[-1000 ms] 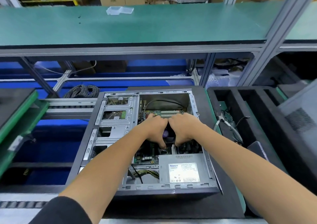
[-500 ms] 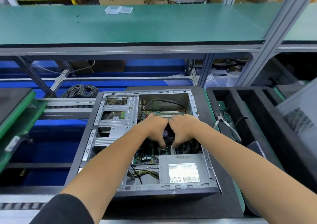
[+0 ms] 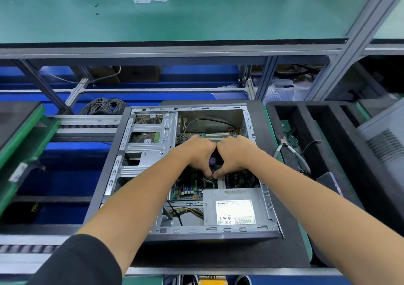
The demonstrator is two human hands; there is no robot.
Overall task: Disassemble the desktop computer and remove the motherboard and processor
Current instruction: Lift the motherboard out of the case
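While the case (image 3: 192, 169) lies open at frame centre, motherboard (image 3: 188, 189) still seated inside, left hand (image 3: 196, 153) and right hand (image 3: 235, 153) curl fingers around the cooler fan (image 3: 213, 160); board and processor removal remain.

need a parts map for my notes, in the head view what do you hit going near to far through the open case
power supply → left hand and right hand side by side over the cpu fan → expansion slots → far case wall
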